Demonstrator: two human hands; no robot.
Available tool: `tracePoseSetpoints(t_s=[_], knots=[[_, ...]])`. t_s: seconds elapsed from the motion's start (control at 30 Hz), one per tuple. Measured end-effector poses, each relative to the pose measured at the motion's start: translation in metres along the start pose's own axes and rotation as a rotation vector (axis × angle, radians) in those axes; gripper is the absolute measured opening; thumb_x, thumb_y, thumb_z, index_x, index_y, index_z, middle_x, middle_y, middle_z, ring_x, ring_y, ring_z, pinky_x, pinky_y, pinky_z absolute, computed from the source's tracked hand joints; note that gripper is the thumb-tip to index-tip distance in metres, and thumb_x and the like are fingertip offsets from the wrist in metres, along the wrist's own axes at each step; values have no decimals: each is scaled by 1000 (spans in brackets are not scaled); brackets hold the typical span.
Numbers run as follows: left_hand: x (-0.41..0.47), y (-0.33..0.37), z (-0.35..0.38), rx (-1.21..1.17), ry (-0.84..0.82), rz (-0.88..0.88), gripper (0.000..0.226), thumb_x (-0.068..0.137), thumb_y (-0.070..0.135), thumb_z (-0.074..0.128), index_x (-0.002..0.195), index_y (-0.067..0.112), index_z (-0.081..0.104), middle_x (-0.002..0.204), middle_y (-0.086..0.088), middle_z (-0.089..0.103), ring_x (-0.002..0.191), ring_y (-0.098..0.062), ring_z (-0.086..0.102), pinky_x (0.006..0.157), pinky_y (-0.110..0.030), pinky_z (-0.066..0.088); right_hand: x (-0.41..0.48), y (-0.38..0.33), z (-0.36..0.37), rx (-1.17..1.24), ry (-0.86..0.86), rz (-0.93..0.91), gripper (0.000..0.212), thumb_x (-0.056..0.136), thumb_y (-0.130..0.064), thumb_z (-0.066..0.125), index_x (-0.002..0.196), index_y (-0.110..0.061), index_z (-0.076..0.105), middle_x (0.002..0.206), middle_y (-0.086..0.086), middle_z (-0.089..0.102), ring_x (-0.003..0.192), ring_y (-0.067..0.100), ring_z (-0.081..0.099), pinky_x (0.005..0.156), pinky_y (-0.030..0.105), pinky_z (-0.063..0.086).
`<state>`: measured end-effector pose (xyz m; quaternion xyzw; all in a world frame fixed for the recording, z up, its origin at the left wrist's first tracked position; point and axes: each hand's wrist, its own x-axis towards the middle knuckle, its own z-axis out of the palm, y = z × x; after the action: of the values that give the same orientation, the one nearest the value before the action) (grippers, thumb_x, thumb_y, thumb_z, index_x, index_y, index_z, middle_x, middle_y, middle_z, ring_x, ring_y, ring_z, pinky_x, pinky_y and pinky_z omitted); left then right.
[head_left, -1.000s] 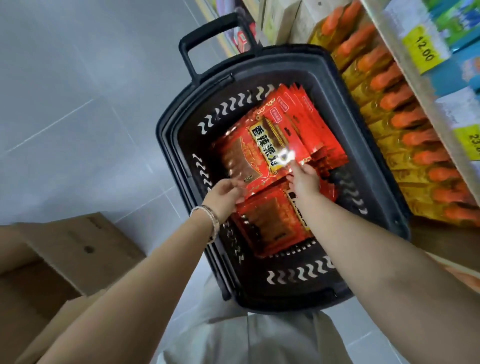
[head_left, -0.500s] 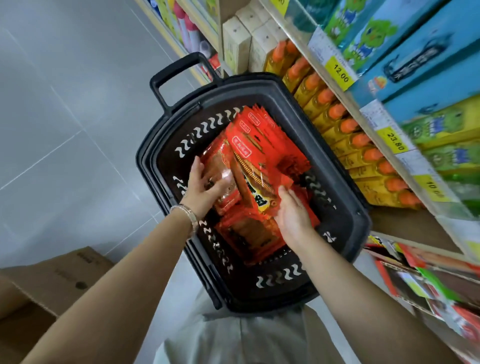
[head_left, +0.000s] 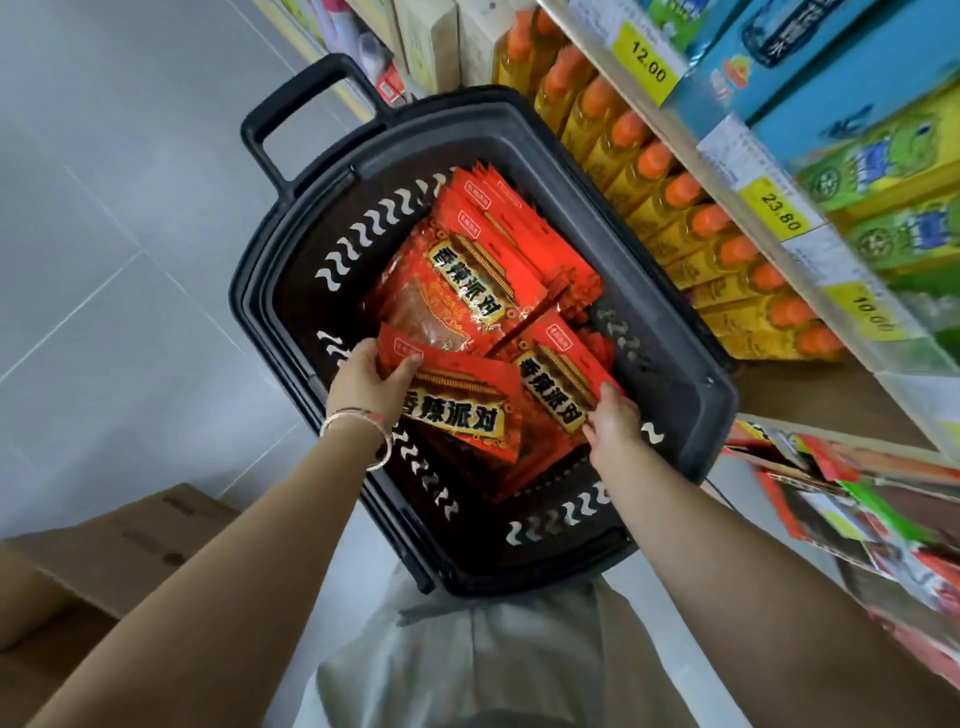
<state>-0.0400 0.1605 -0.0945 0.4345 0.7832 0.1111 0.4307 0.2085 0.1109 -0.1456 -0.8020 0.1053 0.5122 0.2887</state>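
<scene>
Both hands are in the basket (head_left: 244, 296), a black plastic one standing on the grey tiled floor (head_left: 104, 208), hard against the shelf (head_left: 727, 171) on my right. Its pull handle (head_left: 283, 91) sticks up at the far end.

Left hand (head_left: 363, 379): fingers (head_left: 408, 364) curled over the top left corner of the near packet (head_left: 462, 415), thumb side behind it. This is a firm grip, not a flat touch. The packet is red with a yellow and black label and is tilted, its upper edge raised off the ones beneath. There is a thin bracelet (head_left: 363, 423) at that wrist.

Right hand (head_left: 613, 421): fingers closed on the lower right edge of the second packet (head_left: 556, 384), which overlaps the near packet on its right. The thumb lies on the printed face, and the other fingertips tuck under where I can't see them.

Beyond both, a stack of packets (head_left: 483, 275) of the same kind lies fanned toward the far right corner of the basket, with the top one face up. Everything red sits inside the basket walls.

Surroundings: rows of yellow bottles (head_left: 670, 192) with orange caps stand on the shelf just beside the basket. Yellow price tags (head_left: 647, 65) run along the shelf edge above them, with blue boxes (head_left: 831, 78) above that. More packets, blurred, lie on the lower shelf at right. A brown cardboard box (head_left: 119, 545) sits on the floor at lower left, well apart from the basket.
</scene>
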Motion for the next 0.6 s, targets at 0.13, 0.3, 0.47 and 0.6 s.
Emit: tracePoseSetpoints(t_s=[0.13, 0.3, 0.47, 0.6], knots=[[6, 0, 14, 60, 5, 30, 26, 83, 46, 64, 86, 21, 56, 78, 4, 61, 68, -14, 58, 58, -30, 48, 23, 12, -3, 34, 60, 198, 54, 93, -41, 53, 137, -11, 43, 137, 11, 50, 122, 27, 49, 87, 35, 39], [9, 0, 20, 23, 5, 15, 21, 83, 44, 64, 78, 31, 50, 74, 12, 57, 64, -5, 54, 52, -20, 38, 38, 27, 3, -31, 138, 21, 56, 81, -38, 72, 125, -9, 52, 115, 5, 60, 100, 24, 58, 85, 33, 47], [2, 3, 19, -31, 0, 37, 26, 82, 49, 63, 72, 30, 49, 68, 13, 55, 58, -2, 51, 50, -16, 36, 17, 29, -8, -261, 132, -365, 21, 86, -34, 67, 94, -15, 66, 76, -7, 62, 81, 20, 63, 71, 26, 45], [-12, 5, 13, -109, -31, 49, 24, 84, 48, 61, 76, 26, 56, 71, 8, 59, 63, -10, 54, 59, -26, 46, -16, 30, -20, -415, 64, -487, 26, 97, -26, 51, 101, -4, 65, 88, 9, 66, 89, 29, 62, 72, 27, 40]])
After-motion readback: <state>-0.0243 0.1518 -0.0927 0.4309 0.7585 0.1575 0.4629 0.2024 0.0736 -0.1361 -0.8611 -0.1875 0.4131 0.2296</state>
